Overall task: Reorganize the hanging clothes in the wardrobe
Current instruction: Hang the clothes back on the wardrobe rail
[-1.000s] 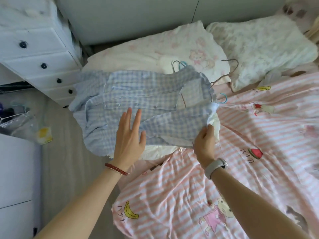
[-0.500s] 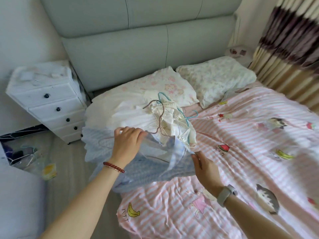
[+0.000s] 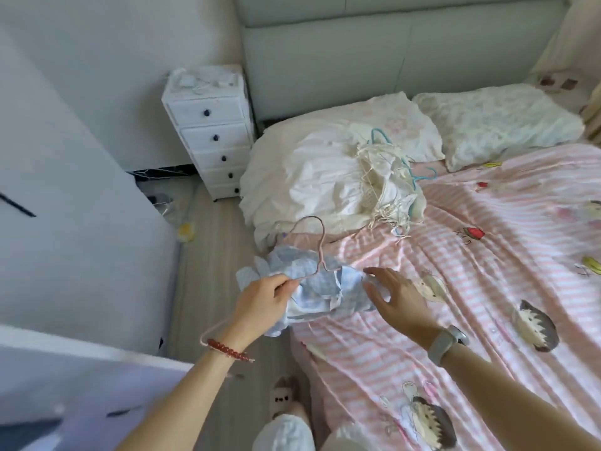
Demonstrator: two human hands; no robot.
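Observation:
My left hand (image 3: 261, 299) grips a pink wire hanger (image 3: 317, 242) with a bunched blue-and-white checked shirt (image 3: 320, 292) on it, held over the bed's left edge. The hanger's hook points up and away from me. My right hand (image 3: 395, 296), fingers spread and straight, touches the shirt's right side. A pile of white and cream clothes (image 3: 328, 180) with teal hangers (image 3: 380, 136) lies further up the bed, near the pillows.
The bed has a pink striped cartoon sheet (image 3: 471, 288) and two pillows (image 3: 500, 125) by a grey headboard. A white drawer unit (image 3: 211, 131) stands at the bed's left. A white wardrobe panel (image 3: 74, 229) is at my left, across a narrow strip of floor (image 3: 211, 265).
The checked shirt left the clothes pile and came toward me on its hanger in my left hand. My right hand let go of the fabric and now lies open against it.

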